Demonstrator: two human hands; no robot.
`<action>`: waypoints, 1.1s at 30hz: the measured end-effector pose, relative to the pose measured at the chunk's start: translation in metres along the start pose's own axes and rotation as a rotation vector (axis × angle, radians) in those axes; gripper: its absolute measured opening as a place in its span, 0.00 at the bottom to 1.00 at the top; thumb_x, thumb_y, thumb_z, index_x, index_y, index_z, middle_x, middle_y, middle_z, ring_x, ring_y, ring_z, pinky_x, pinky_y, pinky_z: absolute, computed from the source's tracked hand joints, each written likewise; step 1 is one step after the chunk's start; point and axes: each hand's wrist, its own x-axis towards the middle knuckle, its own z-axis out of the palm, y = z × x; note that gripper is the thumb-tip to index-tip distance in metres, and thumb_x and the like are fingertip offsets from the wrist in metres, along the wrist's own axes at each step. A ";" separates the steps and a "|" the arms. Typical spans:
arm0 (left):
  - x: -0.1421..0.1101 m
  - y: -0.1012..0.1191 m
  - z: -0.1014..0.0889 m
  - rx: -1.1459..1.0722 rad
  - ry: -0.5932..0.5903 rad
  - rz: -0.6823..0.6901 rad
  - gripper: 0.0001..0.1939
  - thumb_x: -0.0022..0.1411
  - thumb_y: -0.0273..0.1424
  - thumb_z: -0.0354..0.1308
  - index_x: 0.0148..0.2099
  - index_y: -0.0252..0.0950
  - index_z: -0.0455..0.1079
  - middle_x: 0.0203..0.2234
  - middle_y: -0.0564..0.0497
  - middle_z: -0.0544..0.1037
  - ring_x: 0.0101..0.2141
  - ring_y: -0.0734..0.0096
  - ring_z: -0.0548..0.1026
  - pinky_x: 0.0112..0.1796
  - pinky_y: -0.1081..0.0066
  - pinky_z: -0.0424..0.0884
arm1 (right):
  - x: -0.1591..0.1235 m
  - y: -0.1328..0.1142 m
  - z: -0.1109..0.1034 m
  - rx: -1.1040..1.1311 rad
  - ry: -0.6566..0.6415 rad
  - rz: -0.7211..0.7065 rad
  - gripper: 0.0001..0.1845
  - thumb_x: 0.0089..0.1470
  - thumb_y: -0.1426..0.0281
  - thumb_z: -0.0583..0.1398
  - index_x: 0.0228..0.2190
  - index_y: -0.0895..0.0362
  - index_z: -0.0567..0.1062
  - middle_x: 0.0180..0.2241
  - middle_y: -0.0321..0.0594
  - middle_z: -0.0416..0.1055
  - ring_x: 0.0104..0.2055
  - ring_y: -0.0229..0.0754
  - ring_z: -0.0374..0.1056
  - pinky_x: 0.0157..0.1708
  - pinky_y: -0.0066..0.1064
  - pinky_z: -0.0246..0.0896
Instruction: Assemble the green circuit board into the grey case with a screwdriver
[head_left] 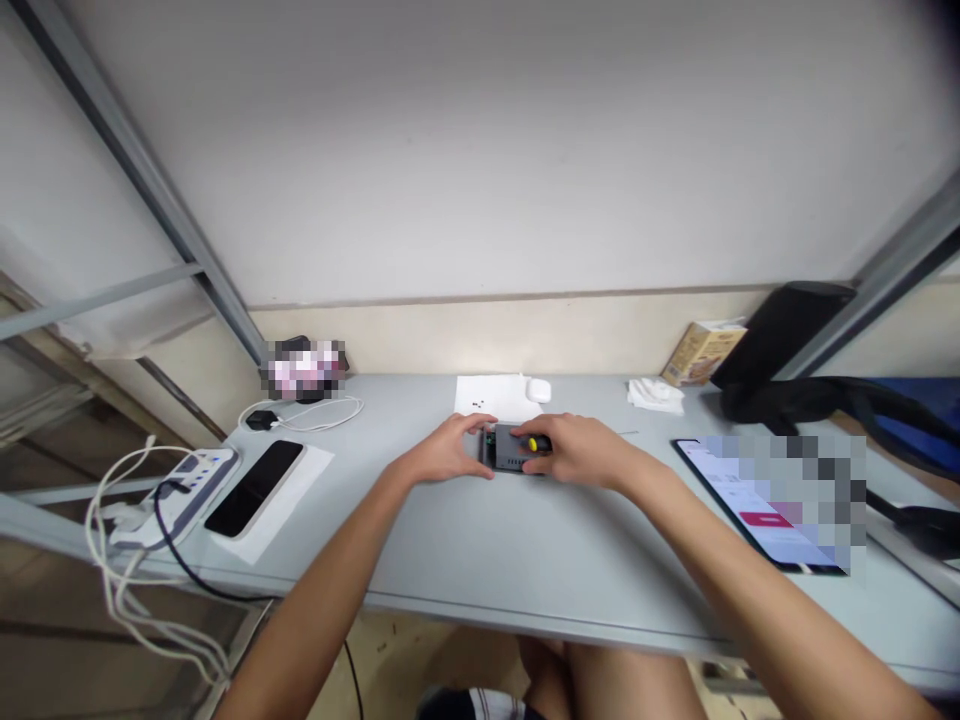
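Note:
A small dark grey electronics case (512, 455) with vent slots lies on the table between my hands. A bit of green circuit board shows at its left end. My left hand (444, 450) grips that end, thumb on the near side and fingers on the far side. My right hand (581, 448) holds a screwdriver (537, 443) with a yellow-ended dark handle, its thin shaft pointing right. Fingers of the same hand press on the case's right part. Behind the case, several tiny dark screws (478, 404) lie on a white paper sheet (499, 388).
A white earbud case (538, 390) stands beside the paper. To the left are a phone (256, 488), a power strip (199, 485) and loose cables. To the right sit a tablet (757, 510), a crumpled tissue (655, 396) and a yellow carton (703, 352). A wall closes the table's back.

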 end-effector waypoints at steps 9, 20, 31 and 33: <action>0.005 -0.008 0.014 -0.035 0.060 -0.013 0.50 0.45 0.39 0.81 0.69 0.44 0.68 0.63 0.41 0.70 0.63 0.46 0.71 0.64 0.52 0.66 | 0.000 0.004 0.020 -0.020 0.064 -0.057 0.28 0.56 0.62 0.67 0.58 0.49 0.75 0.58 0.44 0.75 0.48 0.55 0.78 0.44 0.40 0.67; 0.004 -0.008 0.014 -0.010 0.068 -0.012 0.51 0.44 0.41 0.81 0.69 0.44 0.68 0.62 0.40 0.71 0.61 0.46 0.72 0.64 0.51 0.67 | -0.004 0.003 0.039 0.182 0.230 -0.057 0.24 0.56 0.65 0.65 0.54 0.49 0.78 0.55 0.41 0.75 0.43 0.47 0.79 0.42 0.37 0.67; 0.004 -0.004 0.012 0.068 0.062 -0.012 0.48 0.46 0.43 0.80 0.68 0.45 0.69 0.59 0.43 0.73 0.60 0.49 0.72 0.62 0.53 0.68 | -0.005 0.012 0.050 0.172 0.290 -0.072 0.26 0.57 0.63 0.65 0.57 0.47 0.77 0.59 0.40 0.72 0.44 0.47 0.78 0.44 0.40 0.71; 0.004 -0.005 0.013 0.082 0.066 -0.008 0.47 0.46 0.43 0.80 0.68 0.45 0.69 0.58 0.43 0.74 0.59 0.49 0.72 0.61 0.53 0.68 | -0.005 0.012 0.051 0.191 0.292 -0.076 0.25 0.57 0.63 0.66 0.57 0.47 0.77 0.59 0.40 0.72 0.44 0.46 0.79 0.44 0.39 0.71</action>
